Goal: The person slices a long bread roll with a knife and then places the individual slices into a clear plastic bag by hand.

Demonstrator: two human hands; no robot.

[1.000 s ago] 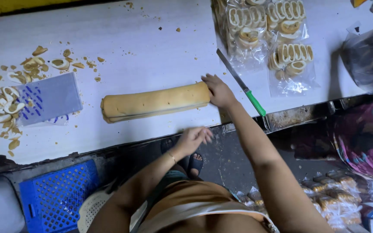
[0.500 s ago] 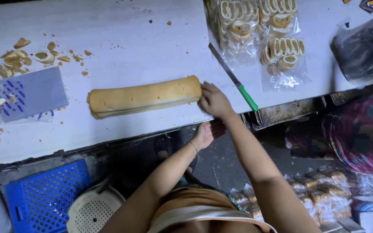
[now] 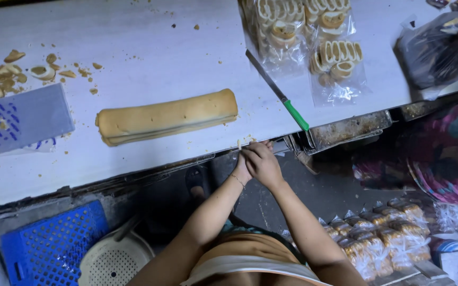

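- I see both hands together at desk [image 3: 133,47] edge, frame centre: right hand [image 3: 263,161] over left hand [image 3: 242,169], holding nothing I can make out.
- Dough roll [image 3: 168,116] lies mid-desk, just up-left of hands, untouched.
- Green-handled knife [image 3: 279,95] to upper right, w/ bagged pastries [image 3: 335,63] beyond.

A pale tan dough roll [image 3: 168,116] lies on a white table [image 3: 133,47], beside a knife [image 3: 278,92] with a bright green handle. A grey card [image 3: 27,117] carries blue dots. Below sit a blue latticed crate [image 3: 49,243] and a cream perforated basket [image 3: 115,260]; magenta floral cloth [image 3: 446,159] is at right.
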